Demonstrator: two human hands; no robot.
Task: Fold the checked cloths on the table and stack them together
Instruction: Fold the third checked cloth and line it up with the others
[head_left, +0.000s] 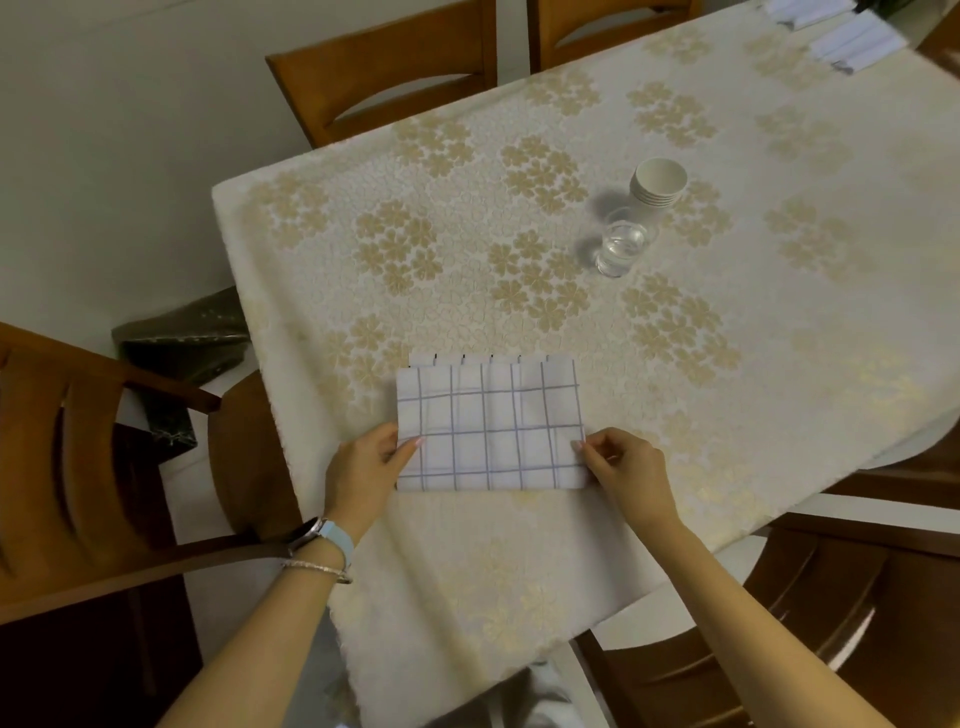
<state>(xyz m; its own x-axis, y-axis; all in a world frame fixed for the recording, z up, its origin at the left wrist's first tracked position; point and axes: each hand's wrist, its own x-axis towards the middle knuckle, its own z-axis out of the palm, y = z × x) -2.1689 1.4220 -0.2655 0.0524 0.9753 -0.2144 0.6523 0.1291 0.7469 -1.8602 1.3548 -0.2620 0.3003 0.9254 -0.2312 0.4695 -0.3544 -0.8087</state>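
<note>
A white cloth with thin purple checks (488, 423) lies folded into a rectangle near the front of the table (779, 322); a lower layer peeks out along its far edge. My left hand (366, 467) pinches its left edge between thumb and fingers. At the cloth's right edge my right hand (626, 467) does the same. More white cloths (852, 39) lie at the far right corner of the table, blurred.
A floral cream tablecloth covers the table. A stack of paper cups (657, 182) and a glass of water (621, 247) stand beyond the cloth to the right. Wooden chairs (78, 467) surround the table; a dark bag (176, 338) sits left.
</note>
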